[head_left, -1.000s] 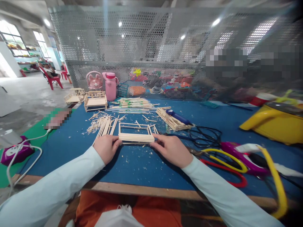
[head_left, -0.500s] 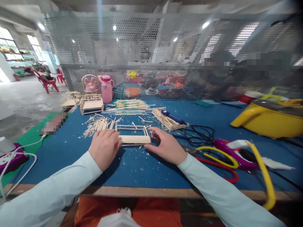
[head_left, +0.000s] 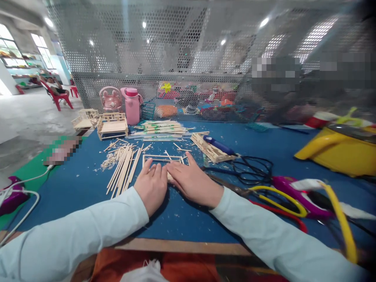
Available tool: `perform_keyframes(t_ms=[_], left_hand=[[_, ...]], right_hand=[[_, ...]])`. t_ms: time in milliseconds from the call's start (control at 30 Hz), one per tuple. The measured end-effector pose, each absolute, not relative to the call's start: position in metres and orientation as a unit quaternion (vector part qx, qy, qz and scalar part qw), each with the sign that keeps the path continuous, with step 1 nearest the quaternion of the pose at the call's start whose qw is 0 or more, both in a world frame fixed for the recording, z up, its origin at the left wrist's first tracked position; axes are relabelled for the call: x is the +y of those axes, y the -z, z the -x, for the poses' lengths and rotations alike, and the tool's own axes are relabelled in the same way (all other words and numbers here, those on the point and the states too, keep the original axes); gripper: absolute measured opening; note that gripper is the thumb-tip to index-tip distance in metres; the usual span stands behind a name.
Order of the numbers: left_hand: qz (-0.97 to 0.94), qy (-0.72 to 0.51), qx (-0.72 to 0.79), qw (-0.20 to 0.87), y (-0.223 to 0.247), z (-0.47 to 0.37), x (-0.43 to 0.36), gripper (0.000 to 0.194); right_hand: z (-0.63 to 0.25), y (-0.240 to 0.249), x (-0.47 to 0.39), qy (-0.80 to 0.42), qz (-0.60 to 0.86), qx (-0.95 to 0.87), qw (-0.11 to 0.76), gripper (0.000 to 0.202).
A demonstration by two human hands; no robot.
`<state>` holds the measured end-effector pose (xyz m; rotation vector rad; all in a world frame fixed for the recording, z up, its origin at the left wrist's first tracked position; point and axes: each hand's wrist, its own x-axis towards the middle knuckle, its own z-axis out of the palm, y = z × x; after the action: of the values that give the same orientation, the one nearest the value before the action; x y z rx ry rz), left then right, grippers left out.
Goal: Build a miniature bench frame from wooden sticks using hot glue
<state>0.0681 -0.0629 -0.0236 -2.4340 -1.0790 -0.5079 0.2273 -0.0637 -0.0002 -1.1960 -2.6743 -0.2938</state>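
Note:
Both of my hands rest side by side on a small rectangular frame [head_left: 163,157] of thin wooden sticks, on the blue tabletop. My left hand [head_left: 152,188] lies over its near left part, fingers stretched forward. From the right, my right hand [head_left: 195,182] lies flat across the near side, its fingertips close to the left hand's. The row of sticks at the frame's near side is mostly hidden under the hands. Just left of them, a bunch of loose sticks [head_left: 125,168] is spread out, with small wood offcuts [head_left: 113,159] behind.
A blue tool [head_left: 219,145] with a black cable lies on another stick piece [head_left: 202,141]. Scissors [head_left: 282,199] and a purple power strip [head_left: 293,188] are at right. Finished stick models [head_left: 112,126], a pink bottle [head_left: 132,105] and a mesh screen [head_left: 176,47] stand behind.
My hands have moved inward from the frame's two ends and now lie flat over its near side, almost touching. More of the long loose sticks at left shows. The view has shifted slightly.

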Motion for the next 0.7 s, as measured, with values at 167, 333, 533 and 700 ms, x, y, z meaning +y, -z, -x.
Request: perform_keyframes(t_ms=[167,333,533,700], left_hand=[[0.872,0.305,-0.367,0.111,0.010,-0.042,-0.063,0.029],[0.817,0.422,-0.388,-0.064,0.005,-0.006,-0.070,0.031],[0.763,0.476,-0.416,-0.135,0.011,0.005,-0.072,0.028],[0.749,0.522,-0.395,-0.103,0.011,0.001,-0.064,0.029]], right_hand=[[-0.234,0.004,-0.071,0.098,0.416,-0.892,0.149,0.045],[-0.248,-0.007,-0.075,0.084,0.386,-0.894,0.212,0.055],[-0.250,-0.008,-0.065,0.020,0.409,-0.886,0.218,0.050],[-0.244,0.001,-0.070,-0.038,0.394,-0.889,0.228,0.057]])
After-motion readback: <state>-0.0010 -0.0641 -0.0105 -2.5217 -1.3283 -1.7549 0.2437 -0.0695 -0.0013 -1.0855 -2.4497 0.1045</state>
